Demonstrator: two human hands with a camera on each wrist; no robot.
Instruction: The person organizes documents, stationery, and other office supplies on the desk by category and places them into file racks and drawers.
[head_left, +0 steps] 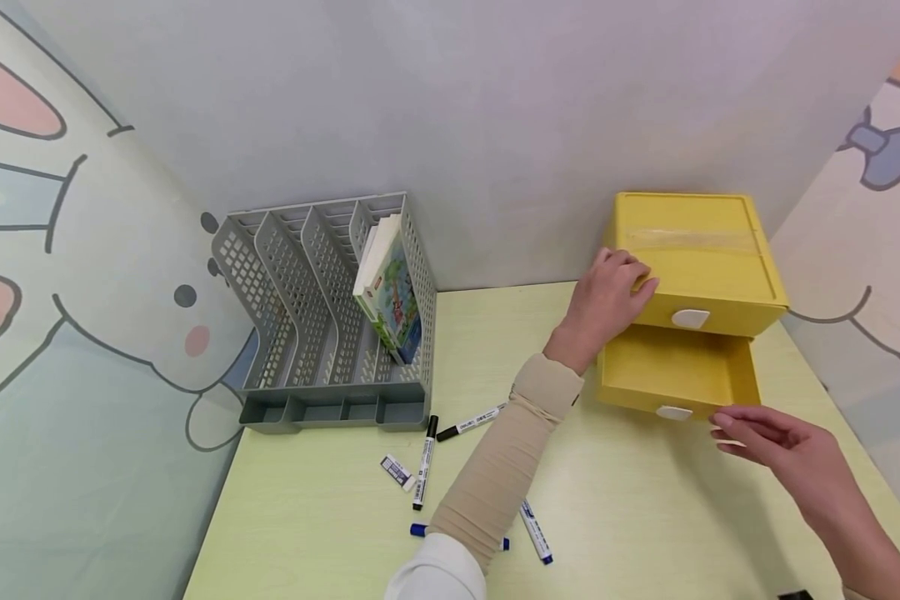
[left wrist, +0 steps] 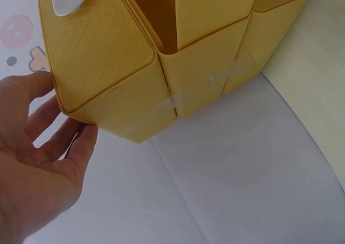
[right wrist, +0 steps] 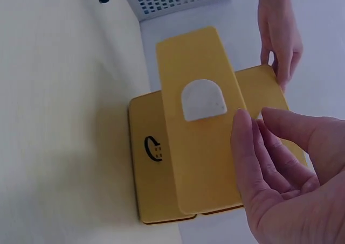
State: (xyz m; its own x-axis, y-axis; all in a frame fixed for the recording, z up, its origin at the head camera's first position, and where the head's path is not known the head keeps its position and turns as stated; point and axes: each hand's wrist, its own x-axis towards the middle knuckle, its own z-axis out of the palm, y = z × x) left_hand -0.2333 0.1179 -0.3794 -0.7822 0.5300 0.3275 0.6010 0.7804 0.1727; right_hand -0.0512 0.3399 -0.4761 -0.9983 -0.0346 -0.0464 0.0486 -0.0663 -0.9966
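A yellow drawer unit (head_left: 697,218) of stacked tiers stands against the back wall. Its middle drawer (head_left: 678,367) is pulled out, with the bare yellow inside showing and a white tab handle (right wrist: 204,99) on its front. My left hand (head_left: 603,292) grips the unit's upper left front corner, fingers on top and thumb at the front edge. Close to the right end of the pulled-out drawer's front is my right hand (head_left: 791,450). Its fingers are loosely bent, thumb and index fingertips near the drawer's top edge, and nothing shows between them.
A grey file organizer (head_left: 330,292) with books (head_left: 393,292) in its right slot stands at the back left. In front lie a black marker (head_left: 424,467), another black marker (head_left: 468,423), blue markers (head_left: 534,529) and an eraser (head_left: 397,472). The left forearm passes over some markers.
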